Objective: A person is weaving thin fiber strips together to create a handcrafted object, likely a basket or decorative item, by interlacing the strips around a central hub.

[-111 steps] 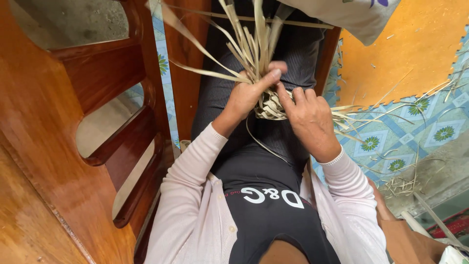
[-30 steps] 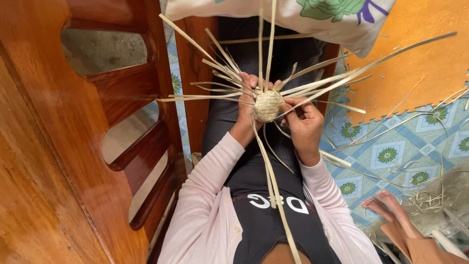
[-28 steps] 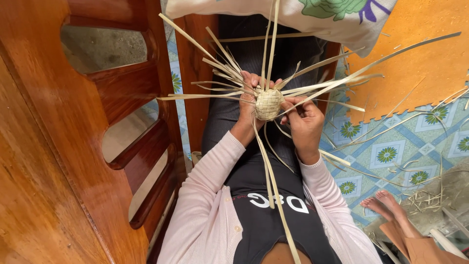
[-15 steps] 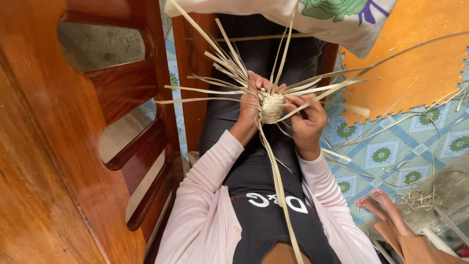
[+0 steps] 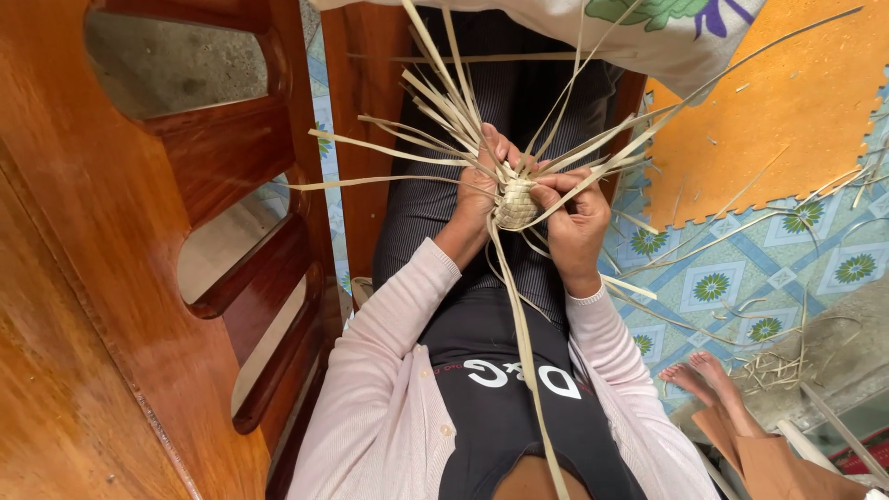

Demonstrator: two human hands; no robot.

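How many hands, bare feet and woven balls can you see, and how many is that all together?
Hands: 2, the left hand and the right hand, both holding the woven ball
Woven balls of pale strips: 1
Bare feet of another person: 2, close together at the lower right
Total: 5

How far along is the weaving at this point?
Done: a small, tightly woven core sits between both hands. In hand: the left hand and right hand clasp it from either side. Left: most of it, judging by the long loose strips fanning out unwoven, one trailing down over the lap.
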